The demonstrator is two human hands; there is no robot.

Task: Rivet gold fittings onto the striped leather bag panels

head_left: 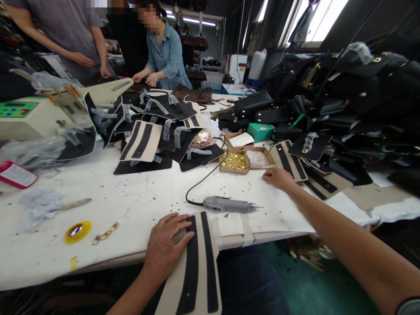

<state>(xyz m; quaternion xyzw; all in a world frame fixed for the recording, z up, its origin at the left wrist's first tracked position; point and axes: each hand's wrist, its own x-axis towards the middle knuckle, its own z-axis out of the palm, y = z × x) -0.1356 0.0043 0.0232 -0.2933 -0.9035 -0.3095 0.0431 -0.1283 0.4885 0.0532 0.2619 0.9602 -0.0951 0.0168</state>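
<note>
A beige panel with two black strips (200,267) lies at the table's front edge, its lower part hanging over. My left hand (167,243) rests on the panel's upper left part, fingers stretched over the left strip and the thumb also on top. To the right, my right hand (278,178) is low over the white tabletop, its fingertips pinched together; what is between them, if anything, is too small to make out. Between my hands lies a grey electric screwdriver (229,204) with its bit pointing right. Small gold pieces (252,187) are scattered left of my right hand.
Behind are a box of gold hardware (234,161) and a box of clear small parts (259,157). Black panels with wrapped handles (177,140) pile up left of them. Black bags (344,100) heap at right. Yellow tape (78,232) lies left. Several people stand across the table.
</note>
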